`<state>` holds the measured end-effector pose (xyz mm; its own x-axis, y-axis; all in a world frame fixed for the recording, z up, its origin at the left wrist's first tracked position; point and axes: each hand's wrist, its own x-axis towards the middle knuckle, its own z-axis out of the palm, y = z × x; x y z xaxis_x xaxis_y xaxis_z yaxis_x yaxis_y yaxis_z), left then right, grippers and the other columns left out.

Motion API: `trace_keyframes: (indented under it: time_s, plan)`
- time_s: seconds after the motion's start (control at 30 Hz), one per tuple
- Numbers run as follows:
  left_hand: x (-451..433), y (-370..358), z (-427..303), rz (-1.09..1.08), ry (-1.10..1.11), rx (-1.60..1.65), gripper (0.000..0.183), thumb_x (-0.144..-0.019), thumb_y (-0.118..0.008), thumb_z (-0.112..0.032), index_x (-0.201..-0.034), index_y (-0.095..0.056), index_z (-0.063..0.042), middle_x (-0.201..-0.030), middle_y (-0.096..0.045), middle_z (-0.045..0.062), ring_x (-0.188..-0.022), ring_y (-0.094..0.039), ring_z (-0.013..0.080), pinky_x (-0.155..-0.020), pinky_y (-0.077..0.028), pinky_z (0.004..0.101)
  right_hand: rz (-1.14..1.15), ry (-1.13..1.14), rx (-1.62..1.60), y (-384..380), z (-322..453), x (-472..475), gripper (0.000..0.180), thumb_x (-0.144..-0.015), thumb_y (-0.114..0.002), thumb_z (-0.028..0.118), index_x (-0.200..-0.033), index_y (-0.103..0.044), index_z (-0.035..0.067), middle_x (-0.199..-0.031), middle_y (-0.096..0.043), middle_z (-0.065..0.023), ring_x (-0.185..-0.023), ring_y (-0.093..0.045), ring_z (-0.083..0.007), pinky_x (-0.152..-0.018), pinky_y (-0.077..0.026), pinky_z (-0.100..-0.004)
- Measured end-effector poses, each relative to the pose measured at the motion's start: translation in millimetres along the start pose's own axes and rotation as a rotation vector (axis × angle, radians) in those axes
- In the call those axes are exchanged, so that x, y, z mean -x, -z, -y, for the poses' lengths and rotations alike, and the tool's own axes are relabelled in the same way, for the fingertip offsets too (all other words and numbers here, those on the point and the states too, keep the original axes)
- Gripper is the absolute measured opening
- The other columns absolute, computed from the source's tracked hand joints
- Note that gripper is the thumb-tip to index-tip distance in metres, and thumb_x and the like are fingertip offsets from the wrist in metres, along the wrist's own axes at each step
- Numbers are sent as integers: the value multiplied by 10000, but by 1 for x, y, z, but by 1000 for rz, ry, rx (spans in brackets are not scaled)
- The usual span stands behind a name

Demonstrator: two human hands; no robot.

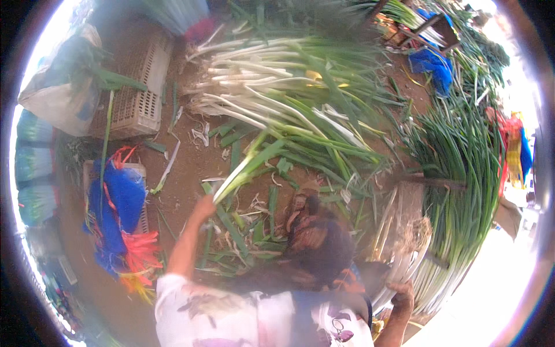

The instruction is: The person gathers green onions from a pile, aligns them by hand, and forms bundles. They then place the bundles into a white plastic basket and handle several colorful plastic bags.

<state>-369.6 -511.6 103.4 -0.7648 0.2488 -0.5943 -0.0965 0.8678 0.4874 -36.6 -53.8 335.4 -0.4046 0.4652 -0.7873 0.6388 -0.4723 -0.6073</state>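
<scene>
My left hand (204, 207) is closed around the white lower stem of a green onion (243, 167), whose leaves point up and right over the pile. Beyond it, a loose pile of green onions (256, 82) lies on the ground, roots to the left. At the lower right, my right hand (401, 292) is beside a group of white-stemmed onions with bushy roots (412, 243); its fingers are partly hidden and its hold is unclear. Just right of that hand lies a large bundle of long green onions (455, 191).
Plastic crates (149, 93) stand at left, the nearer one under blue netting (117, 199) with red ties (141, 249). Leaf trimmings (260, 234) litter the soil around my sandalled foot (303, 208). More blue netting (433, 67) and a small wooden stool (438, 32) are at upper right.
</scene>
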Motion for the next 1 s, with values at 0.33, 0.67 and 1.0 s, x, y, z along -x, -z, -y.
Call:
trace_keyframes:
  time_s: [0.33,0.67,1.0]
  plan:
    - [167,99,-51,136,-327,1277,135,-887,-617,-115,-968,-567,-19,-746,-596,72,-645,-611,201,-589,-523,349,46,429,110,27,-63,84,316,-698,-741,28,-992,-627,9,-823,-637,-57,-732,-610,-189,-712,-500,-325]
    - [148,158,-159,-156,-657,1225,233,-981,-541,-200,-1053,-533,21,-860,-603,113,-794,-625,247,-689,-569,420,-18,468,-52,45,-130,152,271,-733,-721,-32,-987,-633,5,-831,-650,-63,-718,-632,-175,-676,-521,-297]
    - [181,-36,-270,473,-468,2198,402,-1040,-379,-244,-1286,-412,73,-1217,-568,224,-1219,-520,371,-1116,-371,552,161,605,-223,52,-114,159,352,-687,-736,-95,-1020,-654,-17,-955,-690,-122,-862,-677,-225,-786,-552,-337]
